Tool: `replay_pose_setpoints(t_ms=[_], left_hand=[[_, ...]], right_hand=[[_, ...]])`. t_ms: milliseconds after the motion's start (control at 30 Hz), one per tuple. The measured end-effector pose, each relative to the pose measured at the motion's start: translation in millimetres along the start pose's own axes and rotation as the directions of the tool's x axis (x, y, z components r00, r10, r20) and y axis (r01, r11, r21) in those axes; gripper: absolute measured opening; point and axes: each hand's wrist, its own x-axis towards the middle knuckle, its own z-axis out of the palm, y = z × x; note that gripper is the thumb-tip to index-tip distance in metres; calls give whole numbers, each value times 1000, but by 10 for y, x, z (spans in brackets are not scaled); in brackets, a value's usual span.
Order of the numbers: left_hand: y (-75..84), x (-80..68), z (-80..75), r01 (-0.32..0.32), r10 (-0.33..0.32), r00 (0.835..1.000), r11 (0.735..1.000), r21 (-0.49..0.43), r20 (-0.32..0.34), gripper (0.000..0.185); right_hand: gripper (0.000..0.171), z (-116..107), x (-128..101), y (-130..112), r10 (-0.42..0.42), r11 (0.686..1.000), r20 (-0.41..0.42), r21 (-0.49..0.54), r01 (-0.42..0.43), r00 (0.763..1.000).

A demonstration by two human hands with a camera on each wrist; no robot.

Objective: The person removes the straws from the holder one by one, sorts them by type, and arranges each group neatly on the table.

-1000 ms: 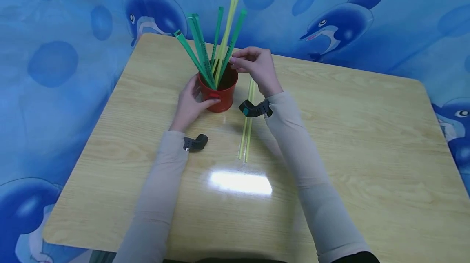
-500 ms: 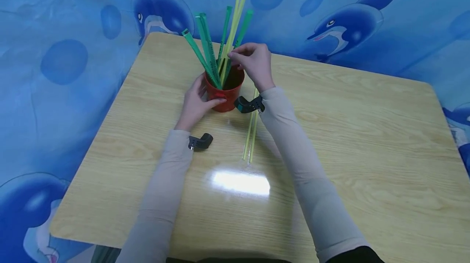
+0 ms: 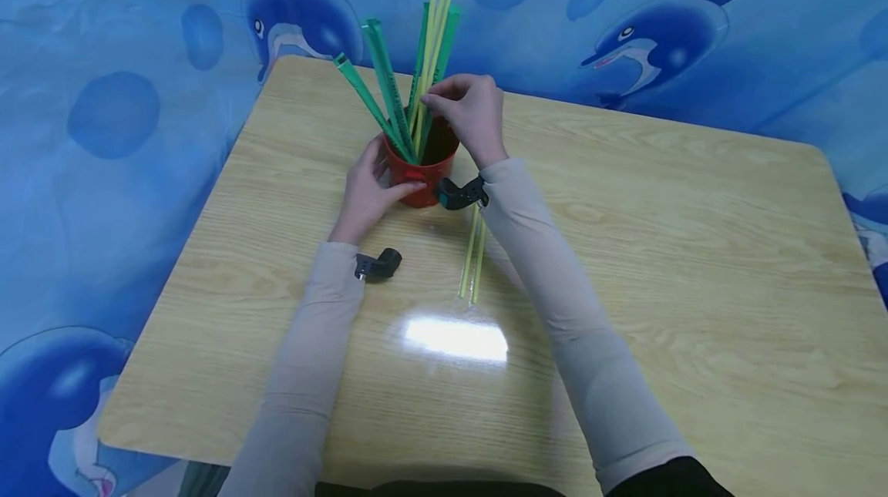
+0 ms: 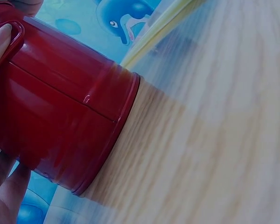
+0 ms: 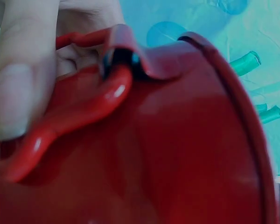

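A red metal bucket [image 3: 423, 177] stands near the table's back edge, holding green paper-wrapped drinking straws [image 3: 385, 73] and yellow straws [image 3: 432, 42] in clear wrappers. My left hand [image 3: 366, 187] grips its left side, thumb across the front beside the handle. The left thumb [image 5: 23, 70] also shows large against the bucket [image 5: 186, 130] in the right wrist view. Above the rim, my right hand [image 3: 472, 112] pinches a yellow straw among the upright ones, thumb and forefinger together; its other fingers are curled. The right hand's fingers are out of the right wrist view.
Two more yellow straws [image 3: 472, 258] in clear wrapping lie on the wooden table [image 3: 659, 273], partly under the right forearm. A blue dolphin-print sheet [image 3: 541, 35] hangs behind the table. Black cameras [image 3: 378, 263] are strapped to the wrists.
My right hand has moved left from the bucket's right rim to the yellow straws. Their tops now stand closer together and slightly higher in view. The left hand keeps its hold on the bucket.
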Motion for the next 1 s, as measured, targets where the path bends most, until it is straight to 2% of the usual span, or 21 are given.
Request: replay_pose_setpoints(t_ms=[133, 400, 667, 1000], left_hand=[[1, -2, -7, -1, 1, 1000, 1000, -6, 1, 80], [2, -1, -9, 14, -14, 1000, 1000, -16, 7, 78], [4, 9, -8, 12, -12, 1000, 1000, -10, 10, 79], [20, 2, -9, 4, -4, 1000, 1000, -8, 8, 80]], right_hand=[[15, 15, 8, 1, -21, 1000, 1, 11, 21, 1000], [13, -12, 15, 45, 8, 989, 37, 150, -14, 999], [7, -67, 6, 79, -22, 969, 79, 248, 1, 997], [6, -124, -14, 105, -14, 949, 93, 316, -16, 996]])
